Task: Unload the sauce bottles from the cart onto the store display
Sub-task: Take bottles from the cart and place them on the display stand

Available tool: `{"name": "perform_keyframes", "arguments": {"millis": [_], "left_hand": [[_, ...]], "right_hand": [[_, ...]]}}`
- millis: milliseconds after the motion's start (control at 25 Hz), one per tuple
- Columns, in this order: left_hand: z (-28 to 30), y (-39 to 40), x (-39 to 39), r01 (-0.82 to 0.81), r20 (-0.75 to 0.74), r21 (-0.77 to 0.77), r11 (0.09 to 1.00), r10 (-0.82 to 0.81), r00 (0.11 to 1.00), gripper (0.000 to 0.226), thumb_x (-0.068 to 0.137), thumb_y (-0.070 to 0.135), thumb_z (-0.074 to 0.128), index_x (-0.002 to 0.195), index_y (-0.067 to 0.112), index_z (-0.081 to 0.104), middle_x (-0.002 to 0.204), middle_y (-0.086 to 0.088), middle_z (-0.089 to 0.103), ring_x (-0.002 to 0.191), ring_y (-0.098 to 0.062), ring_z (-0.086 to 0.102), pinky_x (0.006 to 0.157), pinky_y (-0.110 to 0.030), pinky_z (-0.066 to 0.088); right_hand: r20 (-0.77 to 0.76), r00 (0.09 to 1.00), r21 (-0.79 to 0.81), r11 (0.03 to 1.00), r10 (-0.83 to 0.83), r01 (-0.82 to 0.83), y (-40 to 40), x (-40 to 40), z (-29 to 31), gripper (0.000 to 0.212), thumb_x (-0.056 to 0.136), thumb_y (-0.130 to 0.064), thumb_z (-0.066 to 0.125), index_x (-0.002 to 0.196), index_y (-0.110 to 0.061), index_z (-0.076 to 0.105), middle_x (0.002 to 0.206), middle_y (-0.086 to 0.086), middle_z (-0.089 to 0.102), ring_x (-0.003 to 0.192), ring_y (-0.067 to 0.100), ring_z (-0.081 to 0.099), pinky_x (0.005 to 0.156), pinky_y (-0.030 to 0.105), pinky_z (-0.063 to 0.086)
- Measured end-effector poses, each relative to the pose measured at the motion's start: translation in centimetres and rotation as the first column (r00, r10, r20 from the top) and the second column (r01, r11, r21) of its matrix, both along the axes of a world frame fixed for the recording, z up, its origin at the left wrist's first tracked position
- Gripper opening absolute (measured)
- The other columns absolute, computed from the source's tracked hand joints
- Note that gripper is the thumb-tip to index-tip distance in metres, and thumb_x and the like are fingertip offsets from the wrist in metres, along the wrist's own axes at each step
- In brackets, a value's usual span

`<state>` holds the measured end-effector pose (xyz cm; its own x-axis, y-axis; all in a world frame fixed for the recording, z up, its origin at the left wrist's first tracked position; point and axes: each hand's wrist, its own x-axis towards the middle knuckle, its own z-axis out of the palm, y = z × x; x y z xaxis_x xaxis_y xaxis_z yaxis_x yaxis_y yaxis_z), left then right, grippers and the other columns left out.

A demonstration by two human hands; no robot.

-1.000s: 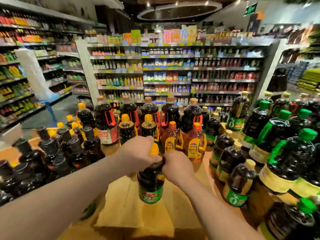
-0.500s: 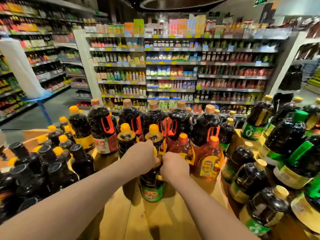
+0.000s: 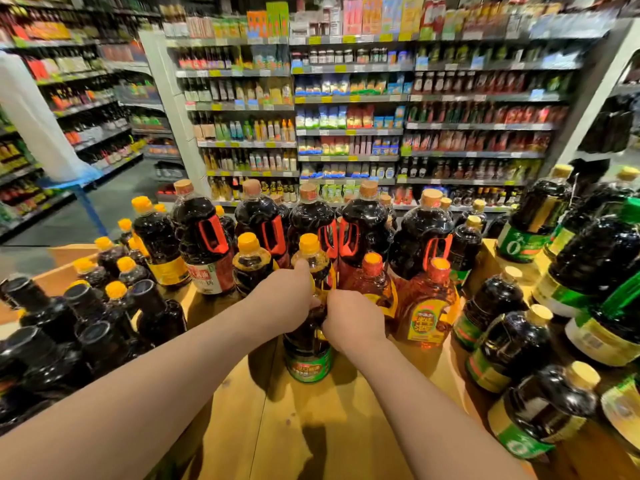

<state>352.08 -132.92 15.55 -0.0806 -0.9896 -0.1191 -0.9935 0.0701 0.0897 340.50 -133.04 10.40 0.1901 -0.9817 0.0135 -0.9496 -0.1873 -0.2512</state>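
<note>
Gripped with both hands, left hand (image 3: 289, 299) and right hand (image 3: 351, 318) curled round the dark green-labelled, yellow-capped sauce bottle (image 3: 309, 348); stood upright on the wooden surface (image 3: 311, 427), just before the orange-capped row.

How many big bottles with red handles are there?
5, in a row at the back of the wooden display: far left, next, middle, right of middle, far right. More may hide behind them.
</note>
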Motion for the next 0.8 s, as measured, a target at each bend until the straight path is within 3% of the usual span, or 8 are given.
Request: {"name": "perform_keyframes", "arguments": {"millis": [120,240,320,480,560,680,800], "left_hand": [[-0.2,1.4,0.3,-0.019,-0.084,-0.079,0.997,0.013,0.996,0.063,0.099,0.037,0.054,0.144,0.010,0.020,0.073,-0.001,0.053,0.067,-0.018,0.059,0.055,-0.030,0.050],[0.0,4.4,-0.2,-0.038,0.027,-0.252,0.967,0.046,0.999,0.073,0.094,0.053,0.054,0.146,0.021,0.014,0.072,0.005,0.055,0.060,-0.014,0.059,0.050,-0.032,0.053],[0.2,7.1,-1.1,-0.011,0.097,-0.310,0.951,0.043,0.994,0.061,0.093,0.058,0.049,0.137,0.022,0.028,0.075,0.007,0.056,0.065,-0.015,0.060,0.051,-0.031,0.053],[-0.2,14.2,-2.7,-0.022,0.172,-0.219,0.976,0.061,0.983,0.031,0.099,0.049,0.040,0.113,0.024,0.052,0.089,0.005,0.062,0.080,-0.018,0.062,0.061,-0.034,0.053],[-0.6,17.8,-2.5,-0.105,0.172,-0.180,0.978,0.136,0.976,0.030,0.099,0.050,0.038,0.111,0.026,0.053,0.093,0.005,0.063,0.085,-0.019,0.062,0.063,-0.033,0.051],[-0.8,23.3,-1.7,-0.234,0.176,-0.156,0.960,0.260,0.949,0.034,0.098,0.056,0.039,0.118,0.031,0.052,0.104,0.006,0.064,0.096,-0.019,0.062,0.071,-0.033,0.053],[0.0,29.4,-0.5,-0.343,0.191,-0.144,0.928,0.366,0.911,0.037,0.097,0.056,0.040,0.121,0.030,0.053,0.108,0.005,0.064,0.102,-0.020,0.062,0.073,-0.033,0.050]], "right_hand": [[0.057,0.998,-0.089,0.995,-0.035,0.039,2.4,-0.8,0.3,0.012,0.090,-0.024,0.056,0.094,-0.016,0.047,0.086,0.001,0.062,0.070,0.023,0.055,0.050,0.030,0.038],[0.162,0.986,-0.119,0.992,-0.032,0.052,5.5,-2.4,1.2,0.018,0.091,-0.034,0.055,0.103,-0.020,0.057,0.089,-0.002,0.064,0.079,0.021,0.061,0.055,0.030,0.044],[0.225,0.974,-0.082,0.997,0.011,0.008,7.5,-3.1,1.7,0.018,0.090,-0.035,0.055,0.098,-0.020,0.061,0.089,-0.001,0.066,0.082,0.022,0.062,0.060,0.032,0.049],[0.236,0.949,-0.002,0.977,0.207,-0.212,12.4,-3.3,1.1,0.019,0.089,-0.031,0.050,0.075,-0.020,0.054,0.072,-0.003,0.056,0.071,0.022,0.055,0.047,0.030,0.033],[0.241,0.921,-0.008,0.949,0.307,-0.315,14.4,-3.4,0.5,0.015,0.089,-0.035,0.052,0.081,-0.023,0.058,0.078,-0.005,0.059,0.076,0.018,0.055,0.050,0.027,0.034],[0.256,0.879,-0.037,0.912,0.403,-0.408,17.6,-2.6,0.4,0.022,0.089,-0.046,0.055,0.101,-0.030,0.066,0.091,-0.009,0.066,0.079,0.011,0.058,0.059,0.026,0.048],[0.253,0.817,-0.037,0.849,0.519,-0.527,21.9,-1.1,1.3,0.025,0.089,-0.048,0.056,0.106,-0.031,0.065,0.094,-0.007,0.067,0.079,0.011,0.060,0.061,0.027,0.050]]}}
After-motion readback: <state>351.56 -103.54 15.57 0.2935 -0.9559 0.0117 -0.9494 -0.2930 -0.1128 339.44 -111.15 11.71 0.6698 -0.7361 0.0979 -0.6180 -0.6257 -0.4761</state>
